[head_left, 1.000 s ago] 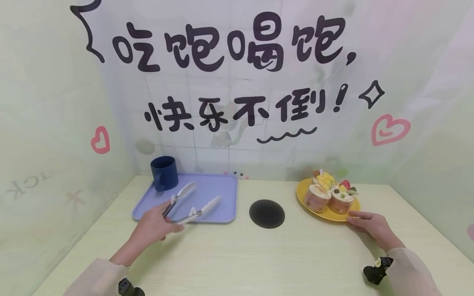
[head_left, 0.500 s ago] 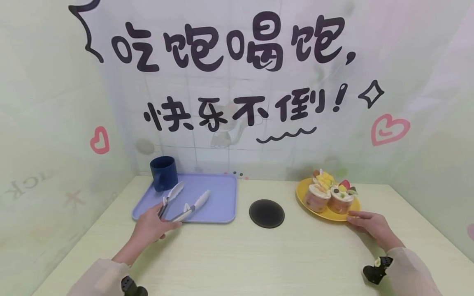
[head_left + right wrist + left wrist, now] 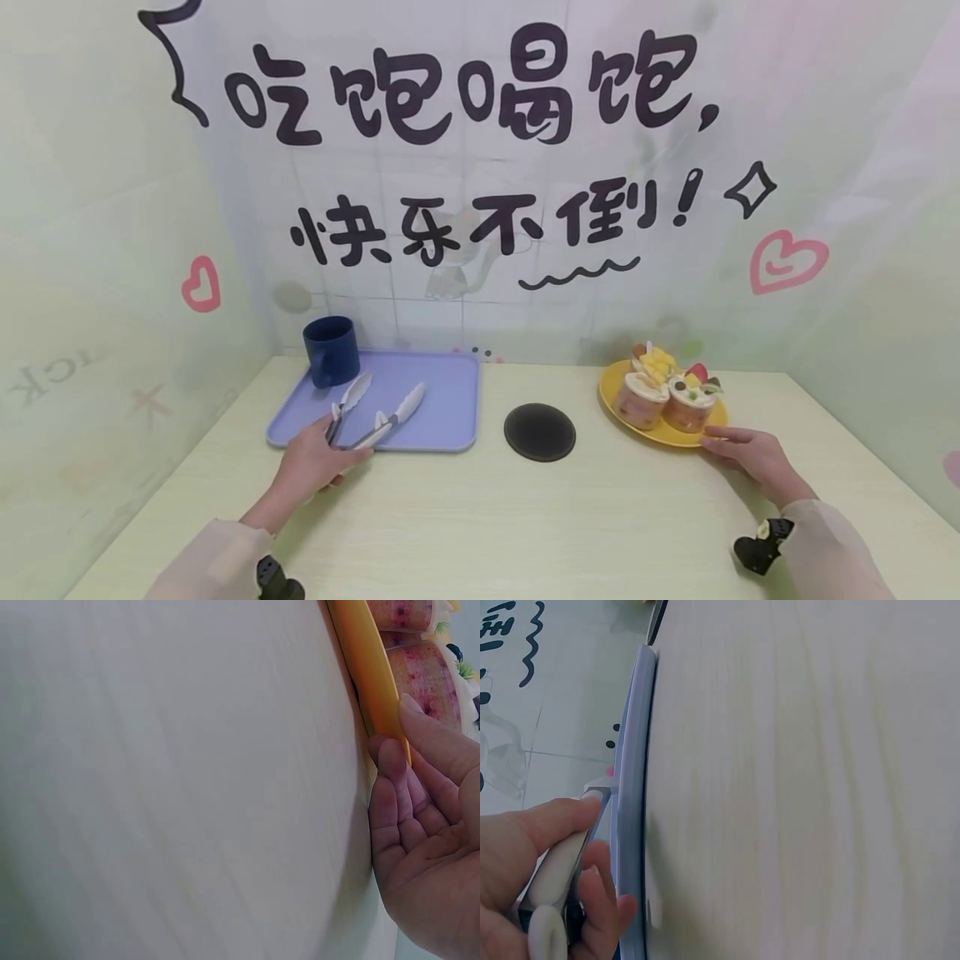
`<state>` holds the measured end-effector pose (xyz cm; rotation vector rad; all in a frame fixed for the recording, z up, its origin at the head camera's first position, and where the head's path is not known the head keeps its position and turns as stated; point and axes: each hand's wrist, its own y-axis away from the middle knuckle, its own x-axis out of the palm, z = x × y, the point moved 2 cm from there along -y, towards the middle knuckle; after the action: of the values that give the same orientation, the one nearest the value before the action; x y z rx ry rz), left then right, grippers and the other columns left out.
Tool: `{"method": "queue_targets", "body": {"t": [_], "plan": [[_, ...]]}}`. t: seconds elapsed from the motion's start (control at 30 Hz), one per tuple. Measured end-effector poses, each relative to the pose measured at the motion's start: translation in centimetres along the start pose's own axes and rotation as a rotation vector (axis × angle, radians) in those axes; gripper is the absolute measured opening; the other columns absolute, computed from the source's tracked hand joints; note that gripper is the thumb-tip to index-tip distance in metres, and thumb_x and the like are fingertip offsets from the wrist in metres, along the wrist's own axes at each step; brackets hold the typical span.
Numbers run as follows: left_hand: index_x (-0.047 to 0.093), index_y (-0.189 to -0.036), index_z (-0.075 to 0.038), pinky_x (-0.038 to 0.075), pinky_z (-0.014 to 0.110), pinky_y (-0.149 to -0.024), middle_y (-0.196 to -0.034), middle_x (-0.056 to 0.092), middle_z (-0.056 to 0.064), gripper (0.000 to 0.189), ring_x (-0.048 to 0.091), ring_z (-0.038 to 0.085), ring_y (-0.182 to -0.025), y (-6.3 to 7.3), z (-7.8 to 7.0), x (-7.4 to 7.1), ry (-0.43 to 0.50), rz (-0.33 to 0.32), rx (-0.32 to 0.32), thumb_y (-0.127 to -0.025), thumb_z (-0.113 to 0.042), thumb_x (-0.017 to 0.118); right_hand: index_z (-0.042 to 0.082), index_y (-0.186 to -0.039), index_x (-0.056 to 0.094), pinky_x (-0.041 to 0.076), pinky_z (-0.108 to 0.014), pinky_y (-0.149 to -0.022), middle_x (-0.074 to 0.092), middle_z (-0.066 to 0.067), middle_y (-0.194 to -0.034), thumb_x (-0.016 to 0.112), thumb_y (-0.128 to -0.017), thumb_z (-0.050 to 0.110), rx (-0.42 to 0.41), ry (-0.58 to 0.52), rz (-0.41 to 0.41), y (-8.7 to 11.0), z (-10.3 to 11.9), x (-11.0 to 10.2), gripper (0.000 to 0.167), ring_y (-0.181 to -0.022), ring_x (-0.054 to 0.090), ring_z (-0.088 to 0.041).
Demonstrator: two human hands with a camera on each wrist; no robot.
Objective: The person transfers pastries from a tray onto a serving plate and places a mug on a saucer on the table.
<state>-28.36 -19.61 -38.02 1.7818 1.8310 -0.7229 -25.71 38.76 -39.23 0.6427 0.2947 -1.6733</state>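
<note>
My left hand (image 3: 318, 458) grips a pair of tongs (image 3: 405, 408) with pale scalloped tips, its thumb along one arm in the left wrist view. The tongs' arms stand spread with nothing between them, over the lavender tray (image 3: 442, 375). Whether the tips touch the tray I cannot tell. At the tray's back left stands a dark blue mug (image 3: 333, 350), upright. On the right, my right hand (image 3: 757, 462) pinches the near rim of a yellow oval plate (image 3: 371, 671), thumb above and fingers below. Dessert cups (image 3: 692, 404) topped with fruit and cream sit on that plate.
A round black disc (image 3: 540, 432) lies on the pale wooden table (image 3: 555, 525) between tray and plate. Behind stands a printed backdrop (image 3: 480, 317) with large black lettering, and sheets close off both sides.
The tongs' tips have swung left over the tray, towards the mug, and the left forearm has shifted slightly right. My right hand, the plate and the mug have stayed put.
</note>
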Motion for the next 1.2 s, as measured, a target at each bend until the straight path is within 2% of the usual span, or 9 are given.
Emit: {"method": "queue_targets", "body": {"t": [0.17,0.33,0.5,0.63,0.67,0.77,0.9,1.03,1.2], "plan": [[0.023,-0.139,0.008,0.047,0.032,-0.042,-0.104,0.05,0.034,0.09,0.055,0.017,-0.046,0.27,-0.3,0.07,0.026,0.04,-0.013,-0.074,-0.023,0.076,-0.006,-0.119,0.057,0.04,-0.05,-0.091,0.057,-0.023,-0.116,0.067,-0.083,0.037,0.01,-0.005,0.002,-0.03,0.03,-0.01,0.057,-0.094,0.055,-0.022],[0.019,-0.139,0.009,0.047,0.033,-0.043,-0.088,0.055,0.024,0.089,0.054,0.019,-0.049,0.58,-0.68,-0.02,0.049,0.088,-0.037,-0.077,-0.021,0.074,-0.006,-0.119,0.056,0.041,-0.049,-0.09,0.058,-0.023,-0.115,0.067,-0.082,0.037,0.011,-0.003,0.004,-0.06,0.01,-0.04,0.058,-0.091,0.055,-0.02],[0.018,-0.137,0.015,0.047,0.033,-0.042,-0.114,0.043,0.041,0.088,0.051,0.019,-0.047,0.69,-0.71,-0.29,-0.009,0.093,-0.004,-0.079,-0.024,0.071,-0.006,-0.119,0.056,0.041,-0.049,-0.09,0.058,-0.023,-0.114,0.066,-0.083,0.037,0.004,0.003,0.003,-0.18,0.01,-0.02,0.057,-0.092,0.055,-0.021],[0.021,-0.134,0.018,0.046,0.034,-0.041,-0.125,0.032,0.044,0.087,0.051,0.021,-0.045,0.73,-0.65,-0.43,-0.056,0.088,0.02,-0.079,-0.026,0.071,-0.006,-0.119,0.056,0.041,-0.049,-0.09,0.057,-0.024,-0.116,0.066,-0.083,0.036,0.001,0.007,0.005,-0.22,0.01,0.01,0.057,-0.093,0.055,-0.021],[0.022,-0.134,0.019,0.047,0.035,-0.042,-0.125,0.033,0.043,0.087,0.053,0.022,-0.049,0.74,-0.66,-0.45,-0.066,0.088,0.022,-0.079,-0.026,0.071,-0.006,-0.119,0.056,0.041,-0.049,-0.09,0.057,-0.023,-0.116,0.066,-0.083,0.036,0.001,0.007,0.005,-0.23,0.01,0.02,0.057,-0.092,0.055,-0.021],[0.025,-0.132,0.02,0.051,0.043,-0.064,-0.127,0.033,0.042,0.087,0.058,0.034,-0.076,0.77,-0.73,-0.55,-0.115,0.083,0.036,-0.077,-0.028,0.072,-0.006,-0.119,0.056,0.041,-0.048,-0.09,0.057,-0.023,-0.115,0.067,-0.083,0.037,0.003,0.005,0.005,-0.22,0.0,0.01,0.057,-0.092,0.055,-0.02],[0.026,-0.131,0.021,0.035,0.055,-0.093,-0.129,0.032,0.04,0.089,0.04,0.049,-0.113,0.65,-0.78,-0.61,-0.184,0.087,0.042,-0.077,-0.033,0.072,-0.006,-0.119,0.056,0.04,-0.05,-0.091,0.057,-0.023,-0.115,0.067,-0.082,0.038,0.002,0.004,0.002,-0.19,-0.03,-0.01,0.058,-0.094,0.055,-0.022],[0.025,-0.131,0.022,0.03,0.057,-0.097,-0.132,0.029,0.04,0.09,0.031,0.052,-0.12,0.45,-0.64,-0.56,-0.219,0.102,0.02,-0.077,-0.034,0.072,-0.007,-0.119,0.056,0.039,-0.051,-0.092,0.057,-0.023,-0.116,0.068,-0.081,0.038,-0.007,-0.001,0.001,-0.17,-0.15,0.0,0.059,-0.096,0.056,-0.022],[0.03,-0.129,0.021,0.032,0.056,-0.095,-0.129,0.033,0.04,0.09,0.033,0.053,-0.118,0.4,-0.6,-0.86,-0.248,0.103,0.047,-0.075,-0.037,0.073,-0.007,-0.119,0.056,0.038,-0.052,-0.092,0.055,-0.025,-0.119,0.068,-0.081,0.039,-0.013,0.002,0.002,-0.14,-0.21,0.03,0.061,-0.1,0.055,-0.027]]}}
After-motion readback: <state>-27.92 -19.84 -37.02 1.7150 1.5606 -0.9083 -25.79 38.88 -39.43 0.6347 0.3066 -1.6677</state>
